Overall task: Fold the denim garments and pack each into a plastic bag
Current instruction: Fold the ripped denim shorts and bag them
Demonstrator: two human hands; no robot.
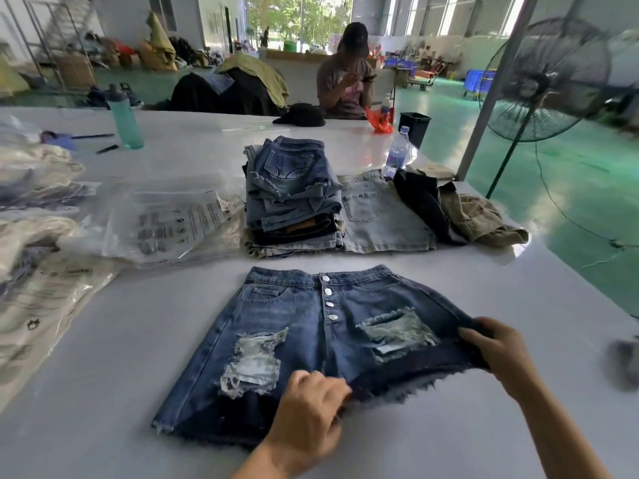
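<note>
Dark ripped denim skirt (311, 340) lies flat, button front up, near my edge of the white table (484, 426) — not yet folded. My left hand (307, 416) pinches its frayed hem mid-width; my right hand (498, 350) grips the right hem corner, lifted slightly. Stack of folded denim (290, 202) waits mid-table, unbagged; empty plastic bags (166, 223) just left of it.

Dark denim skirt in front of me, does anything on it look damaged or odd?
The dark blue button-front denim skirt has two frayed ripped patches, left and right, and a raw fringed hem; they mirror each other, so probably styling, not damage.
</note>
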